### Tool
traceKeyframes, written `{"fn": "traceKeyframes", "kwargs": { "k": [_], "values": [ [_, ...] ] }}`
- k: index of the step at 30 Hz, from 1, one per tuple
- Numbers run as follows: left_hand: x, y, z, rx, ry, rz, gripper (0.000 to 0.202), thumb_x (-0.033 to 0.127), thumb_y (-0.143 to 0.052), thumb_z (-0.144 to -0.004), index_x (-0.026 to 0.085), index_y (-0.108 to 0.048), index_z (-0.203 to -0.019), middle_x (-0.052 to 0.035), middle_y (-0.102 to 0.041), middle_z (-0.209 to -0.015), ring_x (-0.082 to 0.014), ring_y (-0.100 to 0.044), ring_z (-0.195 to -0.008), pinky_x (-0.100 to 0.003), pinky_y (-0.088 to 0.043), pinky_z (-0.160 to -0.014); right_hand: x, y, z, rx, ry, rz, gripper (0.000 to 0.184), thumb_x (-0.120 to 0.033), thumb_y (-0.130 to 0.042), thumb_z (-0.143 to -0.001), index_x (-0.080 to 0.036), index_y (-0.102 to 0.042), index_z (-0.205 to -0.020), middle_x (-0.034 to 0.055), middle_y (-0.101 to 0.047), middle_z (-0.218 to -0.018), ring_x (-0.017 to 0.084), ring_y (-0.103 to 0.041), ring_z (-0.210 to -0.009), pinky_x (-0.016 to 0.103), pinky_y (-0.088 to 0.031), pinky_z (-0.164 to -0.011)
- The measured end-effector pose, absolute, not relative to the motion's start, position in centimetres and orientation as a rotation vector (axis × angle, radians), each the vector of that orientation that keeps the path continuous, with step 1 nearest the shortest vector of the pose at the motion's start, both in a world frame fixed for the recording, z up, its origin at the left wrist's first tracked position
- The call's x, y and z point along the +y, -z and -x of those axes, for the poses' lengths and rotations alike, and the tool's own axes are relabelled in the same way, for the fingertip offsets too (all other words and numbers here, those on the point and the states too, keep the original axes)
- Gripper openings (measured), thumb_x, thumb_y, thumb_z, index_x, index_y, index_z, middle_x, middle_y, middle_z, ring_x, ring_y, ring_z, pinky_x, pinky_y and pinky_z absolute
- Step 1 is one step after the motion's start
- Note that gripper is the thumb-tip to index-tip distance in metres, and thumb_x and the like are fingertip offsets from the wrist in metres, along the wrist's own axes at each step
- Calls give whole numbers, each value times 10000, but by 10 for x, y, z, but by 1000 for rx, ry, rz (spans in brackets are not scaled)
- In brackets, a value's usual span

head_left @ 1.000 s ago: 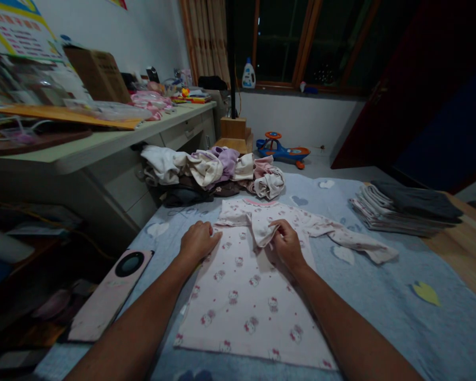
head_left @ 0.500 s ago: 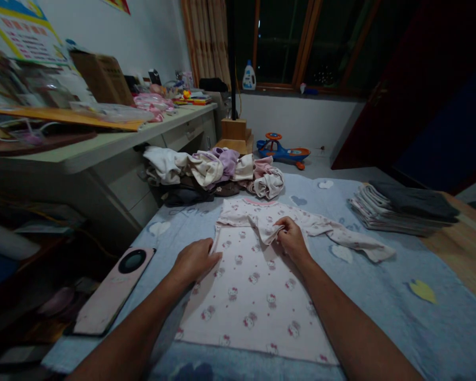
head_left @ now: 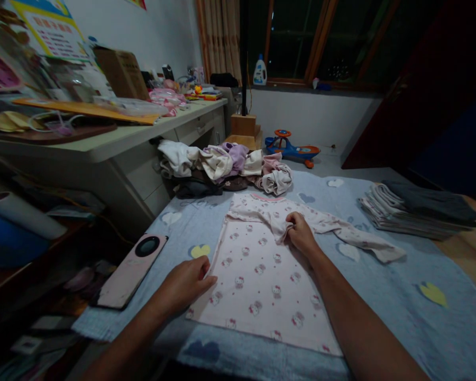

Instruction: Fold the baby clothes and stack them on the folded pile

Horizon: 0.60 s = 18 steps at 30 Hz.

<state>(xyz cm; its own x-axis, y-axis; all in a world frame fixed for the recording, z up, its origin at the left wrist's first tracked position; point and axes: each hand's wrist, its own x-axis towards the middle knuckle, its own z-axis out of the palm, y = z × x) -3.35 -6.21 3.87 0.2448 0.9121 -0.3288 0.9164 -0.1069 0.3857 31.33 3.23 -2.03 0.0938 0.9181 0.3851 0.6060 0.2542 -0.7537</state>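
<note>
My right hand (head_left: pixel 299 235) is pinching a fold of the pale pink kitty-print shirt (head_left: pixel 257 280); my open left hand (head_left: pixel 184 286) is resting beside it, holding nothing; one long sleeve (head_left: pixel 365 241) is lying unfolded.

Our left hand (head_left: pixel 182 286) has slid down from the chest of the white long-sleeved baby top printed with pink cat faces (head_left: pixel 257 275) and now rests open at its lower left edge. That uncovers a small yellow heart-shaped patch (head_left: pixel 200 251) just beside the top, on the pale blue blanket (head_left: pixel 103 325). Our right hand (head_left: pixel 300 234) has moved slightly up and to the right, still pinching the folded fabric. Our view has also swung left and tilted down: a long blue-and-white roll (head_left: pixel 19 222) now shows at the left edge, and more of the blanket's near edge has come into view.
</note>
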Motion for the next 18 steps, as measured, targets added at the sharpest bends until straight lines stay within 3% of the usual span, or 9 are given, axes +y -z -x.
{"fn": "traceKeyframes", "kwargs": {
  "k": [5, 10, 14, 16, 18],
  "values": [
    [-73, -37, 38, 1639, -64, -1986, 147, 369, -513, -816, 225, -480, -806, 6, -623, -778, -191, -590, -738, -277, -315, -618, 23, 12, -306, -2048, -342, 1341, 349, -65, -531, -656, -205, -587, -971, 92, -524, -1098, 248, -493, -1046, 384, -423, -918],
    [-78, -33, 40, 1636, -130, -1959, 142, 372, -491, -833, 230, -494, -844, 8, -633, -779, -194, -598, -757, -277, -344, -638, 17, 4, -305, -2158, -385, 1259, 311, -28, -545, -674, -213, -621, -912, 95, -502, -1258, 261, -445, -1195, 430, -375, -1010],
    [-80, -32, 38, 1647, -175, -1978, 168, 390, -495, -844, 226, -491, -812, -1, -633, -780, -194, -594, -753, -282, -354, -651, 20, 4, -302, -1978, -505, 1184, 135, -109, -605, -641, -206, -616, -735, 68, -611, -1057, 241, -537, -1035, 393, -436, -915],
    [-80, -33, 36, 1648, -199, -1992, 172, 390, -494, -853, 224, -496, -807, -5, -630, -784, -194, -589, -750, -286, -358, -661, 23, 6, -301, -1709, -630, 1202, 46, -188, -619, -658, -205, -613, -700, 34, -630, -870, 204, -578, -844, 337, -480, -770],
    [-81, -35, 33, 1653, -213, -2006, 151, 371, -499, -854, 224, -509, -824, -6, -627, -792, -193, -584, -748, -290, -361, -667, 24, 8, -302, -1338, -770, 1287, 98, -296, -613, -713, -200, -628, -726, 0, -608, -695, 163, -554, -625, 283, -466, -583]
  ]
}}
